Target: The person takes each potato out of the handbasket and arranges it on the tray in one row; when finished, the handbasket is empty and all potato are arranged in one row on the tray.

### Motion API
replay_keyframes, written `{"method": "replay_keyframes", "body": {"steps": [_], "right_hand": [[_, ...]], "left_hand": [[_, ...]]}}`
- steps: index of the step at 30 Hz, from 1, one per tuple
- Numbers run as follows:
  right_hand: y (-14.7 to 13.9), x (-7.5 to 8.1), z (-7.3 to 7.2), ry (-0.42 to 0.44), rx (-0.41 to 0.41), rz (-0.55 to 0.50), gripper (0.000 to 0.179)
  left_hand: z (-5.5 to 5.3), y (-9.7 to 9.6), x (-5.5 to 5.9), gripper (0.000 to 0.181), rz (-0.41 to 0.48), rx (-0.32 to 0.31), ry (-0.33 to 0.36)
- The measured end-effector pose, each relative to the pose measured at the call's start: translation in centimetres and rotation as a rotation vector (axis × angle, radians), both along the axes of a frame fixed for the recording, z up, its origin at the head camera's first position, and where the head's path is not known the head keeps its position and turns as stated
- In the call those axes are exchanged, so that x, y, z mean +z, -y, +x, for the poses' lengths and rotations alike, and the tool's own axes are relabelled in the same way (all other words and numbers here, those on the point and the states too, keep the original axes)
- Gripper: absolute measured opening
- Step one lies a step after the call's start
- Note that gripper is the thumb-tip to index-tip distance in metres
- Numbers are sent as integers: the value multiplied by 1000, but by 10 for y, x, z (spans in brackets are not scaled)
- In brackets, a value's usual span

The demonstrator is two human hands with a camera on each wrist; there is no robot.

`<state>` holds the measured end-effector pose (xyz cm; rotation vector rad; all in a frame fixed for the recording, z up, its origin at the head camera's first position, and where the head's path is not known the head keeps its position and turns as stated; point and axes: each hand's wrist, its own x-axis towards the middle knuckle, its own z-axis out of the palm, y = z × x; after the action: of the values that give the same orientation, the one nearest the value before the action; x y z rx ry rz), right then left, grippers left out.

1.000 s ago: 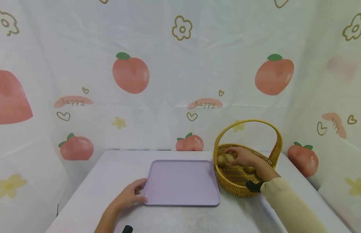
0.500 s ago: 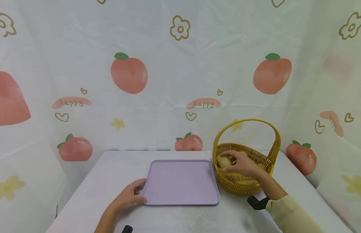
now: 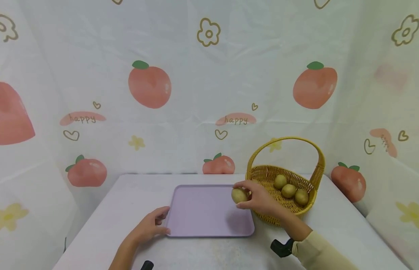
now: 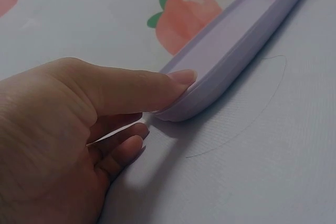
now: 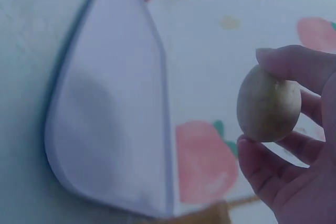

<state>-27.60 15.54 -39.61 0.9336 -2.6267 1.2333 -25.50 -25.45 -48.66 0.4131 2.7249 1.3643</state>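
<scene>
In the head view, the right hand (image 3: 260,197) grips an egg-shaped, olive-tan item (image 3: 239,195), its thumb and fingers closed around the sides; the item is held up clear of the tray (image 3: 202,212), seen against the right part of it, and a soft shadow falls on the tray's surface just below. The tray is pale lilac, rectangular with rounded corners, and lies flat on the white bench (image 3: 142,191). The left hand (image 3: 146,227) is at the tray's left edge, thumb and index finger spread with a gap between them. To the right of the tray stands the yellow wicker basket (image 3: 265,172) with its tall arched handle (image 3: 288,138); three similar items (image 3: 288,191) sit together toward its right side. A light sleeve (image 3: 322,251) covers the right forearm, and a white cloth (image 3: 182,150) printed with peaches and flowers hangs behind. In the left wrist view, the left thumb (image 4: 181,76) lies over the tray's raised rim near a corner, while the other fingers are bent loosely outside and below it, no firm grip showing. In the right wrist view, the egg-shaped item rests between thumb and fingertips, visibly apart from the tray, which is blurred at left
</scene>
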Motion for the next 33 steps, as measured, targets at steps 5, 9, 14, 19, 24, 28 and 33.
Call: {"method": "replay_keyframes", "body": {"steps": [5,9,14,19,24,28,33], "right_hand": [[29,-9,-3,-5,42,12,50],[55,-22,-6,9,34,20,50],[88,-39,-12,38,30,36,53],[118,-52,-17,76,43,18,53],[145,-61,-20,108,33,14,52],[165,-69,-20,118,24,26,51],[186,-73,-19,83,-7,44,51]], "left_hand": [[-1,1,0,82,-7,-5,-1],[-2,1,0,82,-8,-12,-11],[-1,1,1,82,-5,-14,-7],[0,1,1,82,2,-7,0],[0,1,1,81,-3,-23,-17],[-1,1,1,81,-2,-39,-29],[-2,2,0,81,-3,-41,-30]]}}
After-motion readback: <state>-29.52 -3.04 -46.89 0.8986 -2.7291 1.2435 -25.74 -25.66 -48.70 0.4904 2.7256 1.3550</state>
